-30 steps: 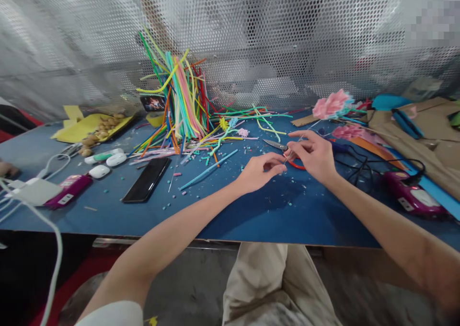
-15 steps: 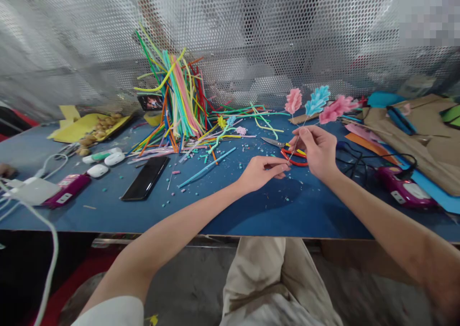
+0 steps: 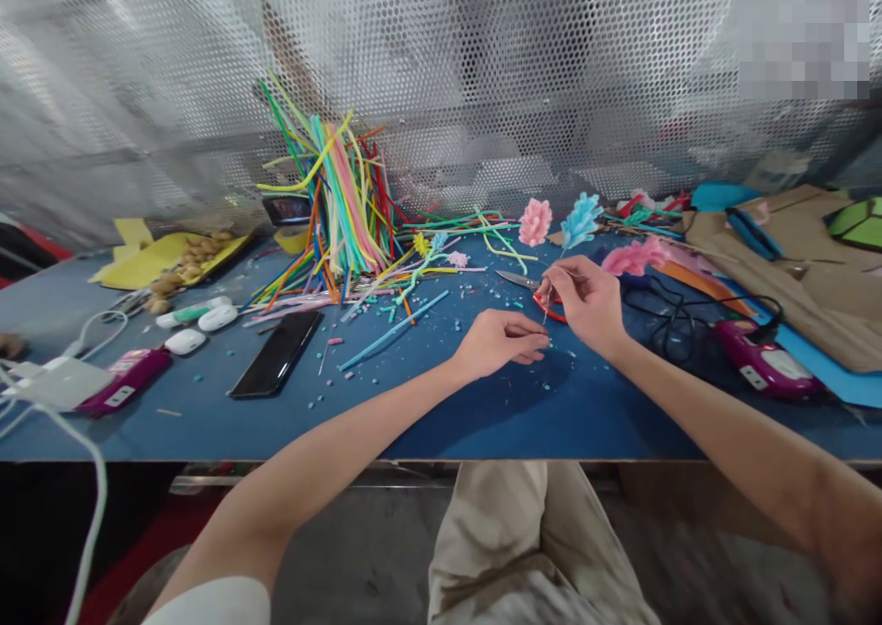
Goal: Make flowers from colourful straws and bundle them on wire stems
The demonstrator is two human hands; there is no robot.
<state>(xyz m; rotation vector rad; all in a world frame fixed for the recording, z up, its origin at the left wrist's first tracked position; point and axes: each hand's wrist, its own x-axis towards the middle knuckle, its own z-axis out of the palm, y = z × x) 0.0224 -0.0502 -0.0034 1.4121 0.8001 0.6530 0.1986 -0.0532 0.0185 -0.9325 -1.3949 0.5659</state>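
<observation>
Above my right hand (image 3: 587, 301) stand a light pink pipe-cleaner flower (image 3: 536, 222) and a blue pipe-cleaner flower (image 3: 582, 220) on thin wire stems. Its fingers pinch the stems. A deeper pink pipe-cleaner flower (image 3: 632, 256) hangs sideways just right of this hand, its stem mostly hidden. My left hand (image 3: 502, 342) is closed with thumb and fingers together at the lower stem ends, below and left of the right hand. Red-handled scissors (image 3: 518, 279) lie on the table behind the hands, partly covered by my right fingers.
A thick bundle of coloured pipe cleaners (image 3: 344, 207) stands at the back, with loose ones and clippings around it. A black phone (image 3: 277, 354) lies left of my hands. Cardboard (image 3: 806, 239), cables and a purple device (image 3: 766, 358) are at the right. Perforated metal (image 3: 441, 73) rises behind.
The flowers have swung left, and the deeper pink one has tipped down beside my right hand. Both hands remain at the stems, the right a little lower and further left. The view has shifted slightly.
</observation>
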